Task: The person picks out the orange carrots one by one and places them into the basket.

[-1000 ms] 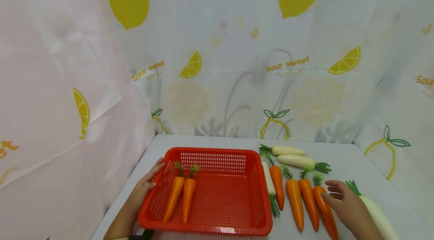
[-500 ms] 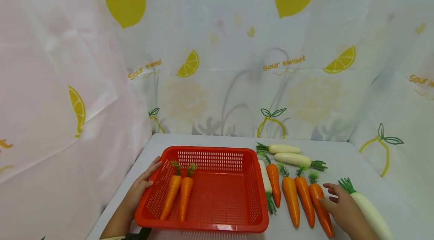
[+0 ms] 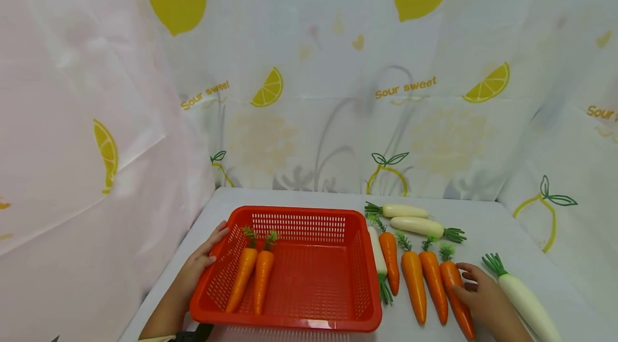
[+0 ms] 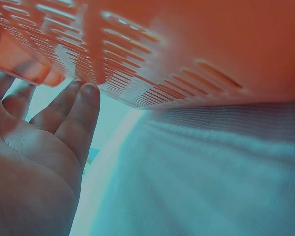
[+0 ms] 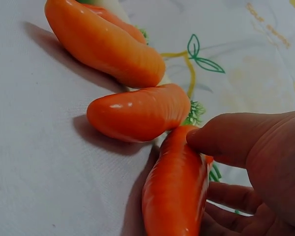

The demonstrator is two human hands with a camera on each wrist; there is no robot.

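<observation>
My left hand (image 3: 195, 267) rests with relaxed fingers against the left side of the red basket (image 3: 285, 322); in the left wrist view its fingertips touch the slotted wall (image 4: 123, 59). Two carrots (image 3: 242, 277) (image 3: 263, 280) lie inside, toward the basket's left. On the right, my right hand (image 3: 486, 299) pinches the rightmost carrot (image 3: 457, 293), thumb on its top and fingers along its far side. The right wrist view shows the thumb on that carrot (image 5: 174, 187) and a neighbouring carrot (image 5: 137, 113) close by. A white radish (image 3: 528, 302) lies right of this hand.
Between basket and right hand lie more carrots (image 3: 413, 283) and a white radish (image 3: 377, 253) beside the basket. Two white radishes (image 3: 404, 211) (image 3: 417, 226) lie farther back. A lemon-print cloth (image 3: 309, 132) hangs behind the table.
My right hand has moved slightly left onto the rightmost carrot and its thumb and fingers have closed about it. My left hand stays at the basket; the head view has shifted slightly.
</observation>
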